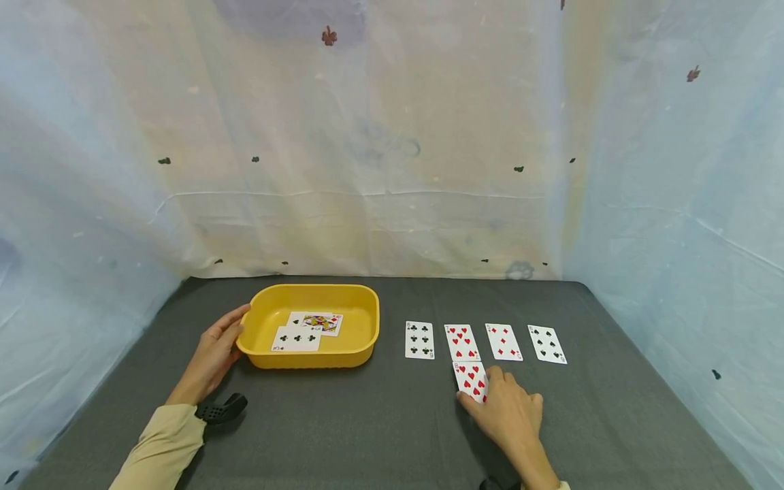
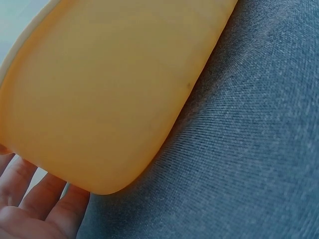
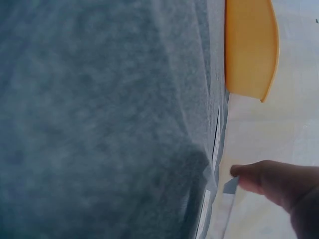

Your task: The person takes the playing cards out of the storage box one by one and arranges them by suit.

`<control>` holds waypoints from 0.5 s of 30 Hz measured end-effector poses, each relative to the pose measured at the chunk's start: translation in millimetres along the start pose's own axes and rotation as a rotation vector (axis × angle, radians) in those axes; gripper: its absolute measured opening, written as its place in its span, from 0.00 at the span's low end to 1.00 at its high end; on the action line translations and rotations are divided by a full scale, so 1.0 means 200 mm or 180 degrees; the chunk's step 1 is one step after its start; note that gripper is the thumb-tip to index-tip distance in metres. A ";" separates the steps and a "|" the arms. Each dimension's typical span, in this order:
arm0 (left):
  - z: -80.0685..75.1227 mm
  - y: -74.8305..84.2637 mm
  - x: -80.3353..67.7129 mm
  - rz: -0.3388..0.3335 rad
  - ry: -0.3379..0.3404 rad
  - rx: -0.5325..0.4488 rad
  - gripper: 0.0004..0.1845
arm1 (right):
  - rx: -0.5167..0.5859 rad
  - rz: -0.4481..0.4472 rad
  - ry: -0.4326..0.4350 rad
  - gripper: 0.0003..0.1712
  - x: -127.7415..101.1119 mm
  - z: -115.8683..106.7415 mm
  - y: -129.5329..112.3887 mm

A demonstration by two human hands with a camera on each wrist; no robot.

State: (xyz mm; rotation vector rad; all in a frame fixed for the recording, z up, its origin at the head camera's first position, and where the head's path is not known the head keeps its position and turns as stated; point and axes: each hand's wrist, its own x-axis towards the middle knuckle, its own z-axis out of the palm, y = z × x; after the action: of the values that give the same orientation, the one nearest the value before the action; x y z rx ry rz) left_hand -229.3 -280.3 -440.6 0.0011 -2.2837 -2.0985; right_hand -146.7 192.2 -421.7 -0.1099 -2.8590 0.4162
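Covering the near right corner of a red heart card (image 1: 470, 379), the right hand (image 1: 510, 412) hid part of it; the card lay on the grey table (image 1: 380, 422) just below a row of four cards (image 1: 484, 341), fingertips pinching its edge. The left hand (image 1: 214, 354) rested with nearly straight fingers against the yellow tray (image 1: 367, 320), which held overlapping cards (image 1: 306, 330) hard to read.

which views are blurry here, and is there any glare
Head view is sharp and evenly lit, no glare on the yellow tray or cards. Left wrist view shows the tray wall close up and soft. Right wrist view is blurriest: grey cloth smeared, right hand dim.
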 end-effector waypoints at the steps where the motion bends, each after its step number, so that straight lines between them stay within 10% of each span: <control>1: 0.00 0.00 0.00 0.0007 0.0000 -0.0009 0.31 | -0.0007 0.0001 -0.0033 0.35 0.00 0.00 0.01; 15: 0.00 0.01 0.01 -0.0069 -0.0004 0.0027 0.31 | -0.0118 -0.0009 -0.0304 0.32 0.00 0.00 0.04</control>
State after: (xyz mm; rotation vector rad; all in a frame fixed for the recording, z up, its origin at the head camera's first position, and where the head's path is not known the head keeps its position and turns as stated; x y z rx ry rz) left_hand -231.4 -279.3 -438.2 0.0249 -2.3035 -2.0995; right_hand -146.0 198.7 -424.4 -0.0950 -2.9612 0.3776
